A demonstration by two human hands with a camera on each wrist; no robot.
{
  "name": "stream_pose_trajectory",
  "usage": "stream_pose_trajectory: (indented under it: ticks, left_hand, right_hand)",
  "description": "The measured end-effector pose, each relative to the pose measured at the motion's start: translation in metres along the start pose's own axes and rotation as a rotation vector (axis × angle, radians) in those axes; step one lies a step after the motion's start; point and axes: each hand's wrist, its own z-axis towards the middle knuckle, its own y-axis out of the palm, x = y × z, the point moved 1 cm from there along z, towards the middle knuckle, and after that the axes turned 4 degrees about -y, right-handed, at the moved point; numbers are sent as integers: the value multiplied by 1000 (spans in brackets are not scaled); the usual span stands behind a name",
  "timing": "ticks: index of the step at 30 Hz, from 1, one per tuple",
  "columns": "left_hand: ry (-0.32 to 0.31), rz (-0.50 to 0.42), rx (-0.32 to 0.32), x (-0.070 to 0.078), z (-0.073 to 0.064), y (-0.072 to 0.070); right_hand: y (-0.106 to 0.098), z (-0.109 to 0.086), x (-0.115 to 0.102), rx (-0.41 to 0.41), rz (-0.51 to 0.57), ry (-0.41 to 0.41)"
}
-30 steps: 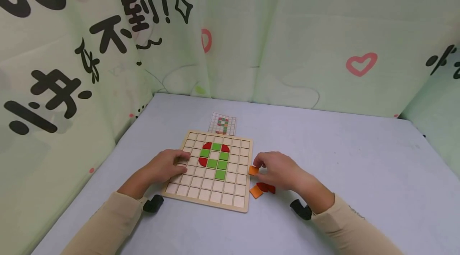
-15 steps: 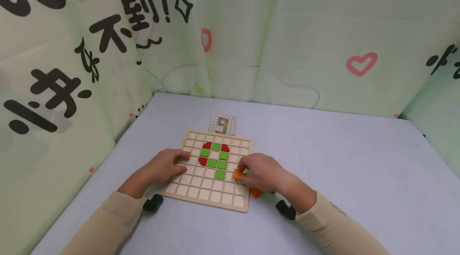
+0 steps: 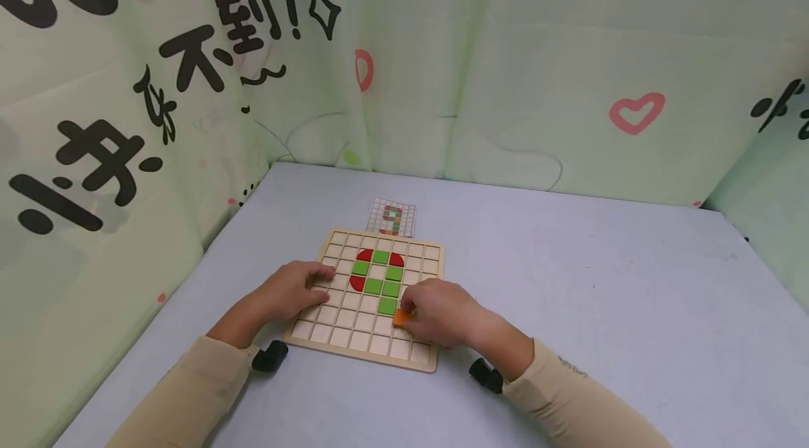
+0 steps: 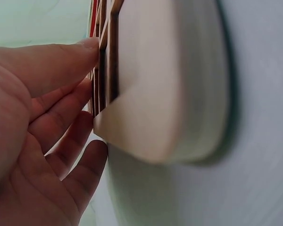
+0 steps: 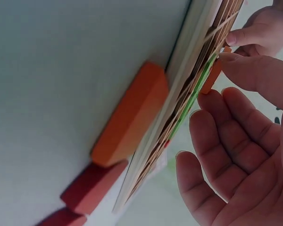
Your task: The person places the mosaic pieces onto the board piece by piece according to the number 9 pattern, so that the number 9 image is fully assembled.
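A wooden grid board (image 3: 359,341) lies flat on the table, holding several green square tiles (image 3: 391,289) and three red rounded tiles (image 3: 357,284). My left hand (image 3: 286,296) rests at the board's left side, its thumb and fingers touching the grid without gripping it. Between thumb and index finger, my right hand (image 3: 450,310) pinches an orange square tile (image 5: 213,75). That tile is tilted over a cell just below the lowest green tile. In the right wrist view, another orange tile (image 5: 131,115) and red tiles (image 5: 92,186) lie beside the board; the right hand hides them in the head view.
Behind the board lies a small printed card (image 3: 408,220) with a coloured grid pattern, its lower edge meeting the board. The white table (image 3: 569,279) stretches to the right. A pale green printed curtain (image 3: 531,62) encloses the back and sides.
My right hand has picked up the orange tile from beside the board and carried it left over the grid to below the lowest green tile. The left hand has stayed put.
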Motion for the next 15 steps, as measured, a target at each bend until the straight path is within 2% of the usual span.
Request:
stream_pose_trajectory:
  ticks: [5, 15]
  left_hand:
    - [-8, 4, -1, 1, 1, 0]
    - [8, -1, 10, 0, 0, 0]
  right_hand:
    - [4, 3, -4, -3, -16, -58]
    - [6, 6, -11, 1, -53, -91]
